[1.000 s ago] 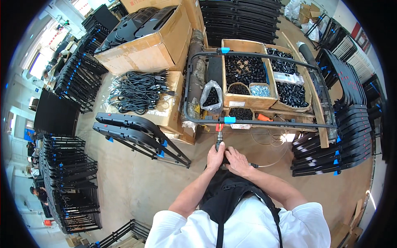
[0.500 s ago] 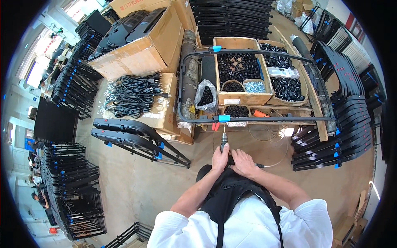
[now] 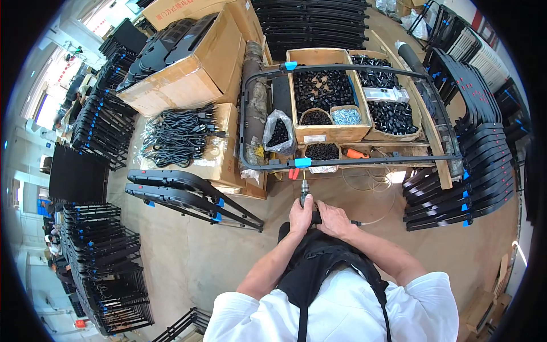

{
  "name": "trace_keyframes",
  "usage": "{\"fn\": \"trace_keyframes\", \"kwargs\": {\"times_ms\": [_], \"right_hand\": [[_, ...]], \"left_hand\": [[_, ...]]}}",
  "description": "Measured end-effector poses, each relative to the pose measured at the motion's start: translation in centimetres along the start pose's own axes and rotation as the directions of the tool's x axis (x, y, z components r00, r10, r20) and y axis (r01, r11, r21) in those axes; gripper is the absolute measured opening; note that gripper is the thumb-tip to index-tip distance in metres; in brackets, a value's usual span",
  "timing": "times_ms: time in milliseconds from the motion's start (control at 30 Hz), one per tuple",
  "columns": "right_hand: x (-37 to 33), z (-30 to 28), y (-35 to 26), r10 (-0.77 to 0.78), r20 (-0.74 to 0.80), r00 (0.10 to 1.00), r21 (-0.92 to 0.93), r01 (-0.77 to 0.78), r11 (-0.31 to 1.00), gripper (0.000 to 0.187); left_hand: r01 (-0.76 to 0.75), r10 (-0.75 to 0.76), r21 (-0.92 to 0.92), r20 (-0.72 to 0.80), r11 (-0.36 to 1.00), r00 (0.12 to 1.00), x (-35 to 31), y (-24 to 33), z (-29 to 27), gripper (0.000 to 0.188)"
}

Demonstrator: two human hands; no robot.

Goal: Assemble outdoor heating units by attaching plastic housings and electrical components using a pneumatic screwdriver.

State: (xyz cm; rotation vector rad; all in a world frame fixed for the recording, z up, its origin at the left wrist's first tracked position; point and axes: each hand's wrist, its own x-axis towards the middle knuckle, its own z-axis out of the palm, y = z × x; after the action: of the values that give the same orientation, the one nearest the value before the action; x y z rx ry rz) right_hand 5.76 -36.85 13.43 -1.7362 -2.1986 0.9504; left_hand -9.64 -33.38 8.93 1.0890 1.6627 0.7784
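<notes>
A power drill with a metal chuck is held upright in the picture between my two hands. My left hand wraps its body behind the chuck, thumb on top. My right hand closes around the handle side, its lower part hidden by fingers. The thin bit reaches the blue piece on the near bar of a black tubular frame; whether it touches, I cannot tell. Red-handled pliers lie just left of the bit.
Inside the frame's outline, a wooden bench carries a box of black parts, a bag of small parts and an orange-handled tool. Bundled black cables lie on a carton at left. Folded black frames stand nearby; more stand at right.
The drill has moved slightly forward, its bit closer to the blue piece. Both hands keep their hold, and the whole view has shifted a little.
</notes>
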Motion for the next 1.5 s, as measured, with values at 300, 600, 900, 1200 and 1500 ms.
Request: {"fn": "trace_keyframes", "kwargs": {"times_ms": [300, 600, 900, 1200, 1500], "right_hand": [[0.6, -0.7, 0.1, 0.01, 0.017, 1.0, 0.008, -0.01, 1.0, 0.086], [1.3, -1.5, -0.2, 0.017, 0.024, 1.0, -0.016, -0.017, 1.0, 0.092], [1.5, -0.5, -0.4, -0.121, -0.049, 0.991, -0.047, 0.119, 0.992, 0.051], [0.6, 0.2, -0.7, -0.074, -0.053, 0.996, -0.005, 0.074, 0.997, 0.055], [-0.1, 0.3, -1.7, -0.017, -0.085, 0.996, -0.009, 0.017, 1.0, 0.054]], "left_hand": [[0.04, -0.04, 0.015, 0.041, 0.999, 0.998, 0.5, 0.8, 0.0, 0.055], [0.038, -0.039, 0.037, 0.027, 0.999, 0.999, 1.4, 1.0, 0.2, 0.054], [0.015, -0.016, 0.019, 0.045, 1.0, 0.999, 1.7, 0.6, 0.2, 0.058], [0.073, -0.072, -0.009, 0.101, 0.997, 0.992, 1.2, -0.2, -0.2, 0.055], [0.068, -0.073, 0.031, 0.177, 0.997, 0.982, 0.8, -1.5, -0.6, 0.048]]}}
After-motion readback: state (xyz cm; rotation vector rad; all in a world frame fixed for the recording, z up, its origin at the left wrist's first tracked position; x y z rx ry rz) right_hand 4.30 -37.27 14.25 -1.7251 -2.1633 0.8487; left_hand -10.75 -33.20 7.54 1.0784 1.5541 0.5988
